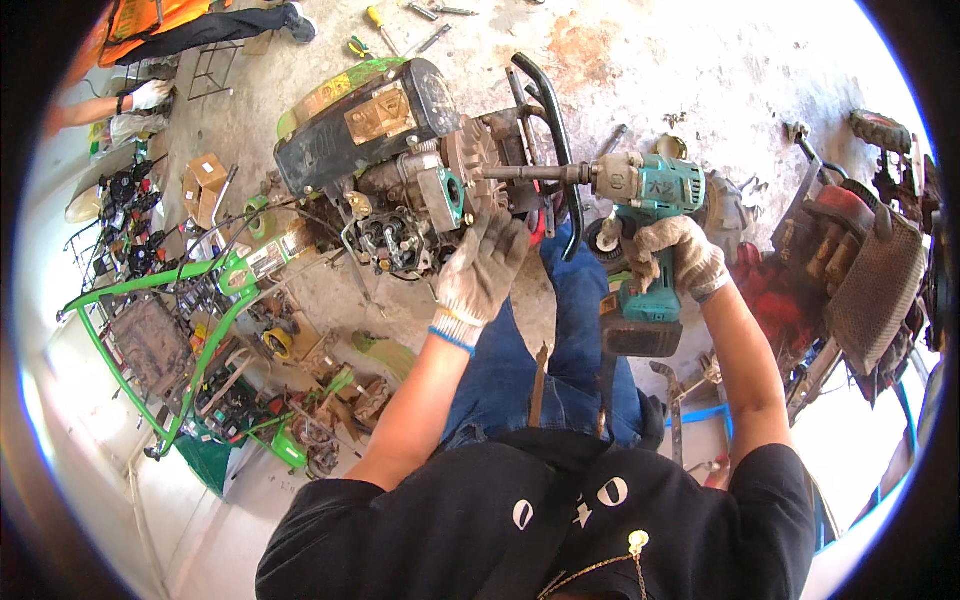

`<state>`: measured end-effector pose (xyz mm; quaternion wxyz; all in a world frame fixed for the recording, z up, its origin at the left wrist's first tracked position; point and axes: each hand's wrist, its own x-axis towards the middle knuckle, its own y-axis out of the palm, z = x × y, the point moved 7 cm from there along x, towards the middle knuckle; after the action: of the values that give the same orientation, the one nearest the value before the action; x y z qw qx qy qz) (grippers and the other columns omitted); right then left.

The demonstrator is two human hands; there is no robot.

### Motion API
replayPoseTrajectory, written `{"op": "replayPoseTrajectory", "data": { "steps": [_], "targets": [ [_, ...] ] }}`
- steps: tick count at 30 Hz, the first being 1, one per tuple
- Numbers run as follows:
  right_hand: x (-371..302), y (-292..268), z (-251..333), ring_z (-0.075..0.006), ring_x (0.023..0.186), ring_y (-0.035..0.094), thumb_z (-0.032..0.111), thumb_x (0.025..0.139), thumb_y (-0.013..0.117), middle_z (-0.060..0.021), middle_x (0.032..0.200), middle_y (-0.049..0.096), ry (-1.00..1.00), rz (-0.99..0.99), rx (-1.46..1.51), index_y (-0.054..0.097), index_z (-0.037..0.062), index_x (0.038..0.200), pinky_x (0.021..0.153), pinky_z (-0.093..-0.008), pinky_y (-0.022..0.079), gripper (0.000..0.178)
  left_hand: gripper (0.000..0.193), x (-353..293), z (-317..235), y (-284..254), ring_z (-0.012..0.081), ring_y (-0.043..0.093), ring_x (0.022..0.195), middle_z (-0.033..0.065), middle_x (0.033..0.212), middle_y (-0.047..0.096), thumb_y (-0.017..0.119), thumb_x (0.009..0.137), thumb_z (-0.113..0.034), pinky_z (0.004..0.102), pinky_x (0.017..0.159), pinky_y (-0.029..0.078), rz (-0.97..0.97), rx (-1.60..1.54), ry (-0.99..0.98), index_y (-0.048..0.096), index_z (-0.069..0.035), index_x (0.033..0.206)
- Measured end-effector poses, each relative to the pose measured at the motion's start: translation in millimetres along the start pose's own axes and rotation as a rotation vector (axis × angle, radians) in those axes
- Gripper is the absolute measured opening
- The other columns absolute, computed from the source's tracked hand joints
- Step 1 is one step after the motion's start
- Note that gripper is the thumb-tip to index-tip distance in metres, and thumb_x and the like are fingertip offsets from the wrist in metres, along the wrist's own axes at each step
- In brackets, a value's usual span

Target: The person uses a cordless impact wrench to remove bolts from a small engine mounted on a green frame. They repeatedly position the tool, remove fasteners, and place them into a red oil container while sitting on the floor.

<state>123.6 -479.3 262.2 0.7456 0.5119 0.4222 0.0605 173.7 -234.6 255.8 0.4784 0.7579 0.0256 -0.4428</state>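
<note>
My right hand (682, 255), in a soiled work glove, is wrapped round the grip of a teal cordless impact wrench (665, 188). A dark battery pack sits at the wrench's base. Its long socket extension (530, 173) points left and meets the small engine (395, 185) near the finned flywheel (472, 150). Just below that shaft, my left hand (482, 262), also gloved, has its fingers stretched out against or close beside the engine's side. I see nothing held in it. A black, dusty cover (370, 125) tops the engine, and a bent black bar (548, 120) rises on its right.
A green tubular frame (205, 375) and many machine parts lie at left. Brown cardboard boxes (205, 182) stand behind them. Another dirty machine (850, 250) occupies the right. A yellow-handled screwdriver (380, 25) lies on the far floor. Someone in orange (160, 25) works at upper left.
</note>
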Motion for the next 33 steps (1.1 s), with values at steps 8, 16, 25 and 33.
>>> {"op": "replayPoseTrajectory", "data": {
  "steps": [8, 16, 25, 33],
  "targets": [
    [4.4, -23.5, -11.6, -0.0231, 0.054, 0.062, 0.008, 0.08, 0.067, -0.0118, 0.069, 0.061, 0.066, -0.076, -0.06, 0.057, -0.0139, 0.112, 0.057, -0.0377, 0.056, 0.039, 0.039, 42.3, -9.5, 22.0, 0.0314, 0.043, 0.135, 0.0147, 0.145, 0.047, 0.053, 0.096, -0.01, 0.0504, 0.118, 0.029, 0.216, -0.206, 0.123, 0.051, -0.003, 0.134],
    [15.2, -28.2, -11.1, -0.0256, 0.052, 0.057, 0.014, 0.078, 0.072, -0.013, 0.066, 0.056, 0.09, -0.068, -0.143, 0.056, -0.0102, 0.111, 0.051, -0.0426, 0.053, 0.043, 0.04, 53.7, -9.3, 3.4, 0.0315, 0.046, 0.132, 0.0113, 0.139, 0.053, 0.054, 0.096, -0.011, 0.0499, 0.117, 0.03, 0.051, -0.176, 0.139, 0.053, -0.009, 0.136],
    [24.5, -4.1, 13.5, -0.0251, 0.054, 0.063, 0.005, 0.078, 0.071, -0.0138, 0.072, 0.06, 0.064, 0.02, -0.059, 0.06, -0.008, 0.098, 0.048, -0.0361, 0.056, 0.026, 0.038, 51.9, -6.6, 10.4, 0.0304, 0.043, 0.135, 0.0152, 0.143, 0.049, 0.05, 0.098, -0.008, 0.0497, 0.118, 0.029, 0.137, -0.394, 0.03, 0.049, -0.003, 0.136],
    [9.8, -48.3, -7.6, -0.0337, 0.065, 0.067, 0.006, 0.089, 0.06, -0.0224, 0.089, 0.063, 0.058, 0.039, -0.105, 0.051, -0.0135, 0.12, 0.056, -0.0448, 0.06, 0.038, 0.048, 57.5, -12.6, 11.2, 0.0353, 0.037, 0.139, 0.0127, 0.147, 0.046, 0.051, 0.096, -0.006, 0.0553, 0.119, 0.023, 0.073, -0.179, 0.172, 0.042, -0.008, 0.143]
  ]
}}
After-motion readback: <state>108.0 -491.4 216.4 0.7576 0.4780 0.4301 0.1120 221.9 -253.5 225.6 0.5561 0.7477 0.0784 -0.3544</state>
